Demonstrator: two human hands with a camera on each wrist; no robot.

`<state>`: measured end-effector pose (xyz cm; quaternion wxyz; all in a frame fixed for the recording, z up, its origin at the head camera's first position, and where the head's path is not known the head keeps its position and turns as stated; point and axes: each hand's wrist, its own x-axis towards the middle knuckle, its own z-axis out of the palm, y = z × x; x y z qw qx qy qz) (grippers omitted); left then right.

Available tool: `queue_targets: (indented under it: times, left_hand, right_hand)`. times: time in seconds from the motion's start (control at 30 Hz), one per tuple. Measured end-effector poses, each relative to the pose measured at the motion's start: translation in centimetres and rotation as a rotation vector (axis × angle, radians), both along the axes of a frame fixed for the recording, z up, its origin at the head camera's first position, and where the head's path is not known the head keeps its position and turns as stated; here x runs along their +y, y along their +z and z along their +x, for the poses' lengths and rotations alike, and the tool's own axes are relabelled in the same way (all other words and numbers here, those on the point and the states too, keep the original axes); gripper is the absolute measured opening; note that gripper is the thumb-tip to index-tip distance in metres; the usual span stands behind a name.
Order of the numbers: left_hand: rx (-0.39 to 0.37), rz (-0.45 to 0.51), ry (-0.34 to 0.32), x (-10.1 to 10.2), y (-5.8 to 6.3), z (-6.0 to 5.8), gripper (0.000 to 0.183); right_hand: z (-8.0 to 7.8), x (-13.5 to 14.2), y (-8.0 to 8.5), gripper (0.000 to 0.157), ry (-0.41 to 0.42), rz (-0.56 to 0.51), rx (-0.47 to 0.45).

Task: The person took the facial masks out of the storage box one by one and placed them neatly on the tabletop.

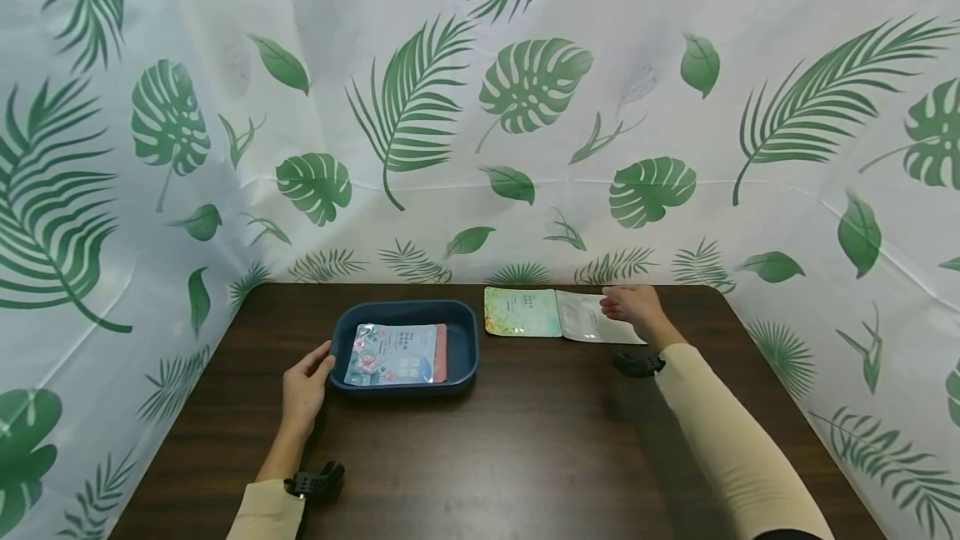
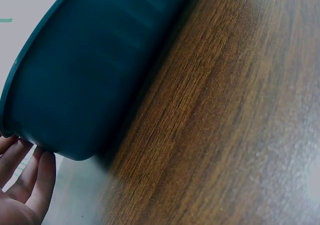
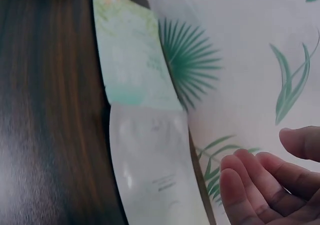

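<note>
A dark blue plastic basin [image 1: 405, 392] sits at the table's back left. In it lies a blue-and-white floral sachet [image 1: 393, 354] over a pink one [image 1: 441, 357]. My left hand [image 1: 303, 390] touches the basin's left end; in the left wrist view its fingertips [image 2: 46, 167] meet the outer wall below the rim. A green-and-yellow sachet [image 1: 522, 312] and a silvery white sachet [image 1: 592, 317] lie side by side near the back edge. Above the white sachet's right part, my right hand [image 1: 632, 307] hovers with loosely bent fingers and nothing in them.
The dark wooden table [image 1: 495, 465] ends in a back edge right behind the sachets. A white curtain with green leaf prints [image 1: 420, 107] hangs behind it and along both sides. Each wrist wears a black band with a camera [image 1: 318, 482].
</note>
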<state>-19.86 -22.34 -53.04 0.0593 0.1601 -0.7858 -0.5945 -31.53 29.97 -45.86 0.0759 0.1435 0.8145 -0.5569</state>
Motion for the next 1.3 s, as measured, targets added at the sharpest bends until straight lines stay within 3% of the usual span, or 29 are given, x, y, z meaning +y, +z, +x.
queue_targets:
  times: [0.57, 0.93, 1.3]
  left_hand:
    - [0.026, 0.010, -0.002, -0.3, 0.0, 0.0, 0.041]
    - [0.018, 0.012, 0.005, -0.1, -0.1, 0.1, 0.042]
    - [0.016, 0.025, -0.004, -0.1, 0.0, 0.1, 0.042]
  right_hand:
    - [0.4, -3.1, 2.1, 0.045, 0.107, -0.052, 0.057]
    - [0.7, -4.9, 2.5, 0.043, 0.106, -0.117, 0.120]
    - [0.5, -6.6, 2.7, 0.039, 0.122, -0.165, 0.124]
